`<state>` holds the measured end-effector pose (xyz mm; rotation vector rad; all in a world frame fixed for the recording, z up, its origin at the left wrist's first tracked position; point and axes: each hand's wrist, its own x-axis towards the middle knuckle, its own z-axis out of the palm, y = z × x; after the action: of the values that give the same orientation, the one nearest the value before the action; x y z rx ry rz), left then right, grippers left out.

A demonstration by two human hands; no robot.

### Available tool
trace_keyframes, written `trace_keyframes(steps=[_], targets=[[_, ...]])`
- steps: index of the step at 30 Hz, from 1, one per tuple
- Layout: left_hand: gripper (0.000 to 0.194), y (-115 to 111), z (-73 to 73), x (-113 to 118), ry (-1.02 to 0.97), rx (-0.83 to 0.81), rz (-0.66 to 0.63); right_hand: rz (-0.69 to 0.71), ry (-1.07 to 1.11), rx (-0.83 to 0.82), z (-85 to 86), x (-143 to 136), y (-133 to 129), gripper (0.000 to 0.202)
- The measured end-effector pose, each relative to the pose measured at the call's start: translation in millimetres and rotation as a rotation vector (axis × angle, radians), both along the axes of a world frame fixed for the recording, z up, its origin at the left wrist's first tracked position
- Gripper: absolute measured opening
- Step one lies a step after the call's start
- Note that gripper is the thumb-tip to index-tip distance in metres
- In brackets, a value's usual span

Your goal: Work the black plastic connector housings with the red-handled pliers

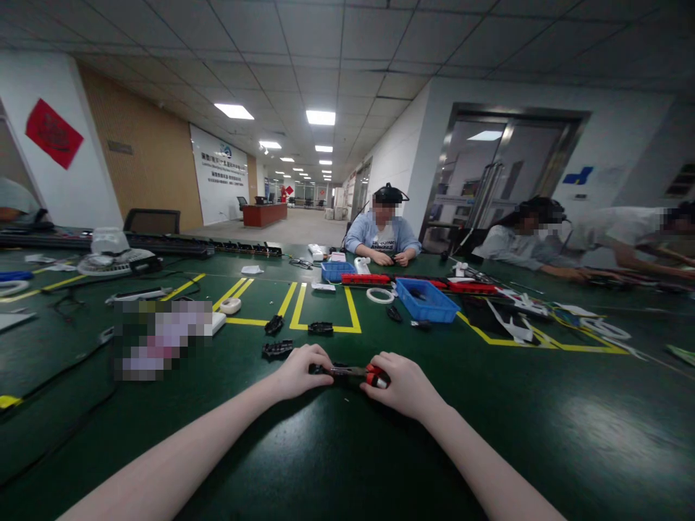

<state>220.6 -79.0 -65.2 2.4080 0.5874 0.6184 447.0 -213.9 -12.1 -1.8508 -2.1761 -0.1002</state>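
While in right grip (402, 385), red-handled pliers (354, 372)

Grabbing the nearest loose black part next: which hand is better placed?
Probably left. The left hand is right beside that black part, though it seems to hold a dark piece. The right hand is farther off and holds a red-handled tool.

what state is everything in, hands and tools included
left hand: closed on a small black part
right hand: closed around the pliers' red handles
pliers: held, tips toward the left hand; jaw opening too small to tell
loose black parts: lying on the table
larger blue bin: open-topped, dark contents inside
ceiling lights: lit
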Motion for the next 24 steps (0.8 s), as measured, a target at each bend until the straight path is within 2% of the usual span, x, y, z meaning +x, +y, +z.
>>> trace_keyframes(steps=[24], targets=[[0.013, 0.2, 0.4, -1.7, -0.006, 0.007, -0.009, 0.027, -0.063, 0.055, 0.3, 0.8, -0.1, 0.027]])
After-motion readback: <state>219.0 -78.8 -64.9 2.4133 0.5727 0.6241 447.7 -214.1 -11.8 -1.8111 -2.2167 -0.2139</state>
